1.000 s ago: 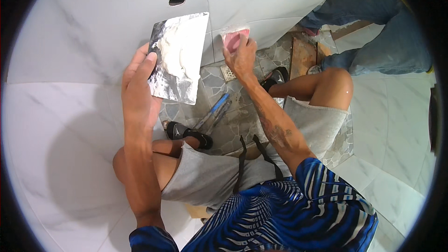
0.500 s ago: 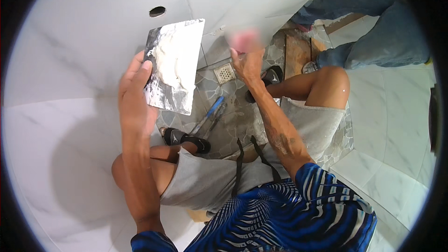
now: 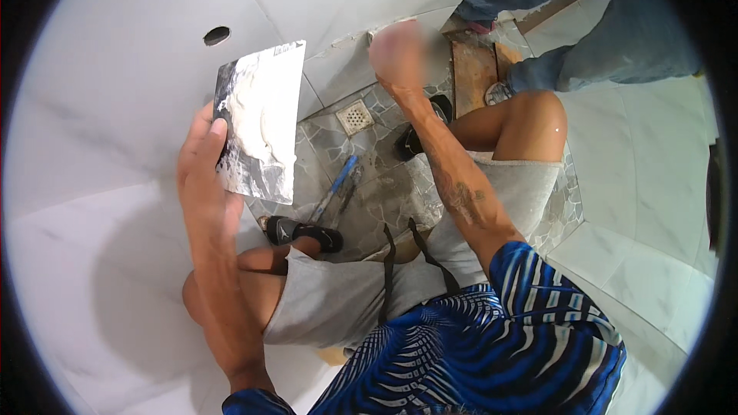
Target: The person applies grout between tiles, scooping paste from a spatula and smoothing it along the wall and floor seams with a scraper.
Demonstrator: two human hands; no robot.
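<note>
My left hand (image 3: pixel 206 146) grips a thin, dark rectangular plate (image 3: pixel 225 81) by its left edge, thumb lying over its face. A thick smear of white paste (image 3: pixel 252 119) covers much of the plate. Farther right, my right hand (image 3: pixel 396 58) is against the foot of the white tiled wall (image 3: pixel 123 100), by a rough seam (image 3: pixel 338 44) between tiles. A blur covers its fingers; the hand looks bunched up, and whatever it holds cannot be made out.
A square floor drain (image 3: pixel 354 117) sits in the stone-patterned floor. Between my feet lies a blue-handled tool (image 3: pixel 344 174) beside a darker one. Another person's jeans-clad legs (image 3: pixel 607 38) are at the upper right, near a wooden board (image 3: pixel 473 69). The wall has an oval hole (image 3: pixel 217 35).
The view has shifted, so most things sit farther left in it. My right hand has moved up closer to the wall seam. My left hand still holds the plate with paste.
</note>
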